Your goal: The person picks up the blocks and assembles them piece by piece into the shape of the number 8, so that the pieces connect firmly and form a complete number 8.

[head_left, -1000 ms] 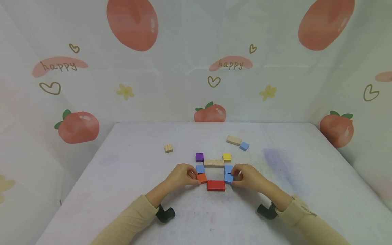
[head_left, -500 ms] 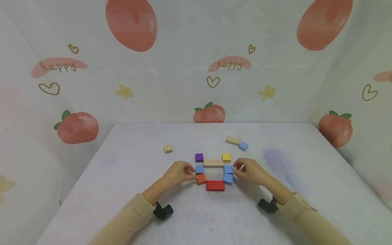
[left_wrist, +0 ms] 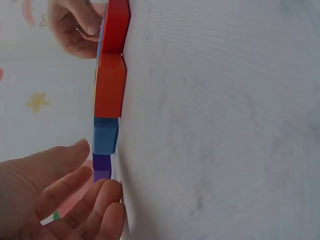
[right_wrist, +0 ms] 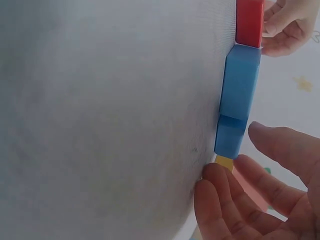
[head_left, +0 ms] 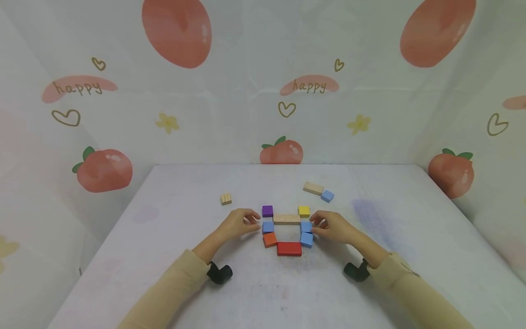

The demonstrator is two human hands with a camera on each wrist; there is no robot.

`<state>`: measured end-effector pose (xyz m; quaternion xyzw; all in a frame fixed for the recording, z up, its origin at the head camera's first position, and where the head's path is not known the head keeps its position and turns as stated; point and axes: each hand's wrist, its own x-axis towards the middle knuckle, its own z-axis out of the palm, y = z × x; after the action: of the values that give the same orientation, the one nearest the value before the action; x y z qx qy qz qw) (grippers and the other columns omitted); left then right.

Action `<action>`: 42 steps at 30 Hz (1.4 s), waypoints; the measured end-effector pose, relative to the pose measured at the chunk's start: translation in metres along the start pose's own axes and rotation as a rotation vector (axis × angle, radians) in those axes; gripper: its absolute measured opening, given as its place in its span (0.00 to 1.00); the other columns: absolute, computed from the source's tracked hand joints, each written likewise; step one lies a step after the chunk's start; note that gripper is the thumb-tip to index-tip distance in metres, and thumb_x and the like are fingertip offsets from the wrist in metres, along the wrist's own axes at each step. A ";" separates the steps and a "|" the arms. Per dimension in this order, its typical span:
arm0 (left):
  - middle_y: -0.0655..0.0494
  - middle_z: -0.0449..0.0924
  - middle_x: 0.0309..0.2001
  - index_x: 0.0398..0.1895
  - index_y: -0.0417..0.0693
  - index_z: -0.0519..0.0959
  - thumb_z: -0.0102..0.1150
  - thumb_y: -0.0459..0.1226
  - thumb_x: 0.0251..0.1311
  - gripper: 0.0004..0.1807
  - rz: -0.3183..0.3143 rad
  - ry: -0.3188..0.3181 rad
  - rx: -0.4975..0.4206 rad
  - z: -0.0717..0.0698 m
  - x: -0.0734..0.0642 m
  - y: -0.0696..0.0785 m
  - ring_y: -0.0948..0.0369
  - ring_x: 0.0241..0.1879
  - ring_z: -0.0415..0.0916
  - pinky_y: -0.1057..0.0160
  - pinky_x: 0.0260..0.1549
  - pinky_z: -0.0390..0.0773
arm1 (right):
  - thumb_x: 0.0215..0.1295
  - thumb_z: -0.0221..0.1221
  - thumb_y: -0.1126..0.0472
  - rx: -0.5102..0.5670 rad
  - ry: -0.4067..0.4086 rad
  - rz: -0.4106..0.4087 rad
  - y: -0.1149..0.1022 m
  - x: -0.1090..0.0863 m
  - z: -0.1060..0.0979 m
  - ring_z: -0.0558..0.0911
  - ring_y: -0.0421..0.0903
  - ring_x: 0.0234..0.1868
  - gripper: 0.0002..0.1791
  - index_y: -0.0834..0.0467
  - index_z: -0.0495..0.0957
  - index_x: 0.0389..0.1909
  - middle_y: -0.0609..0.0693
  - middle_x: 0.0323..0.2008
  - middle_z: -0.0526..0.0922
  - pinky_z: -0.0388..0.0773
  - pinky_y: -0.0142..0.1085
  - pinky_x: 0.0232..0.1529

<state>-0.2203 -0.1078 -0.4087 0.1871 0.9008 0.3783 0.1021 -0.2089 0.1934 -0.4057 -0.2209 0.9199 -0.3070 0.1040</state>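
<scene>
Wooden blocks form a ring on the white tabletop. A red block (head_left: 289, 249) lies at the near side, a natural-wood plank (head_left: 286, 219) at the far side. On the left are an orange block (head_left: 270, 240), turned slightly, and a blue block (head_left: 268, 227); a purple cube (head_left: 267, 211) sits beyond. Two blue blocks (left_wrist: 106, 136) (head_left: 306, 239) line the right, with a yellow cube (head_left: 304, 211) beyond. My left hand (head_left: 238, 224) hovers beside the left blue block, fingers apart from it. My right hand (head_left: 334, 226) has relaxed fingers right at the upper right blue block (right_wrist: 230, 136), holding nothing.
Farther back lie a striped wood block (head_left: 226, 199) on the left, and a plain wood block (head_left: 313, 188) against a blue cube (head_left: 327, 196) on the right. A printed curtain (head_left: 230, 105) hangs behind the table.
Both hands have let go of the orange block and lower right blue block and moved farther from the body. The right hand drew away, then came back in beside the upper blue block.
</scene>
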 end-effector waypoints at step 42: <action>0.50 0.80 0.39 0.41 0.45 0.81 0.65 0.38 0.53 0.13 -0.041 -0.026 0.003 0.006 0.003 0.001 0.61 0.35 0.74 0.68 0.34 0.74 | 0.60 0.60 0.62 -0.015 0.014 0.018 0.003 0.005 -0.005 0.79 0.45 0.37 0.13 0.63 0.76 0.44 0.55 0.38 0.81 0.79 0.39 0.41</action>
<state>-0.2208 -0.1020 -0.4123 0.1738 0.9037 0.3722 0.1210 -0.2162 0.1960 -0.4036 -0.2111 0.9248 -0.3009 0.0985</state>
